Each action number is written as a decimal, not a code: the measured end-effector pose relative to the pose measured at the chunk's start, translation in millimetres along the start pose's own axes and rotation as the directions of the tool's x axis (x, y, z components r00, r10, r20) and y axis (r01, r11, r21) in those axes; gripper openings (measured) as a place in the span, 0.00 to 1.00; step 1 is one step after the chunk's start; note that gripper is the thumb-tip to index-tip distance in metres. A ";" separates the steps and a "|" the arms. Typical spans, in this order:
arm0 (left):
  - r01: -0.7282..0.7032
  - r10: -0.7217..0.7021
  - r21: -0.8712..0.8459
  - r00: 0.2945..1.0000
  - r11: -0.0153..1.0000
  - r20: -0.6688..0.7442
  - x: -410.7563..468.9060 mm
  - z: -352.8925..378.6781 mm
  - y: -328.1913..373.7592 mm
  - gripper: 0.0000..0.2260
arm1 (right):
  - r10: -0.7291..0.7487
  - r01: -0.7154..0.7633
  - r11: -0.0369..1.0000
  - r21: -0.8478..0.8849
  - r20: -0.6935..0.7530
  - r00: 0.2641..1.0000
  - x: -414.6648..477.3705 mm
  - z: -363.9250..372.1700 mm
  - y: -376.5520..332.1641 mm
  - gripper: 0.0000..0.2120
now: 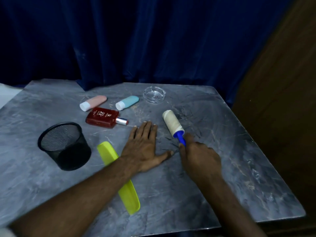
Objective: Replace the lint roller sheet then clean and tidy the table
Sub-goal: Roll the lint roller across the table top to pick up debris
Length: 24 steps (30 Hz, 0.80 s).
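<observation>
A lint roller (172, 123) with a dirty off-white roll and a blue handle lies on the grey marbled table (239, 159), right of centre. My right hand (200, 158) is shut on the blue handle, and the roll rests on the tabletop pointing away from me. My left hand (145, 146) lies flat on the table just left of the roller, fingers spread and palm down, holding nothing. Dark hair-like strands and pale smears mark the table around the roller.
A black mesh cup (65, 145) stands at the left. A yellow-green comb (119, 178) lies partly under my left forearm. A red perfume bottle (104, 119), a pink tube (93, 102), a blue tube (127, 102) and a glass ashtray (154, 94) sit further back. Blue curtain behind.
</observation>
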State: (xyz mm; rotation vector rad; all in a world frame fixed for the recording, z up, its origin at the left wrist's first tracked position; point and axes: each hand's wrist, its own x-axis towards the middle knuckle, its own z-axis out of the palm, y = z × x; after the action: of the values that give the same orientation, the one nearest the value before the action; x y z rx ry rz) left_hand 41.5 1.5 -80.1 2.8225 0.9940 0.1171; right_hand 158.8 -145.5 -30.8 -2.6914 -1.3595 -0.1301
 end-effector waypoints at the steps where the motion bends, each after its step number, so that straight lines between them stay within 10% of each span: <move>1: -0.004 0.004 0.008 1.000 1.000 -0.001 1.3 0.7 -1.9 0.55 | 0.000 0.000 1.000 0.010 -0.004 1.000 -1.1 1.6 -1.0 0.22; 24: -0.040 0.040 0.031 0.999 0.999 -0.007 6.4 14.5 -8.3 0.58 | 0.246 -0.247 0.961 0.122 0.022 0.969 13.4 5.4 70.2 0.21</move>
State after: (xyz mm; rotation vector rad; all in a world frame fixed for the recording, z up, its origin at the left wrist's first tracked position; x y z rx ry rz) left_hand 43.1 10.3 -95.6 2.8728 0.9497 0.1186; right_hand 223.4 -175.3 -39.3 -2.7278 -0.9854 -0.0125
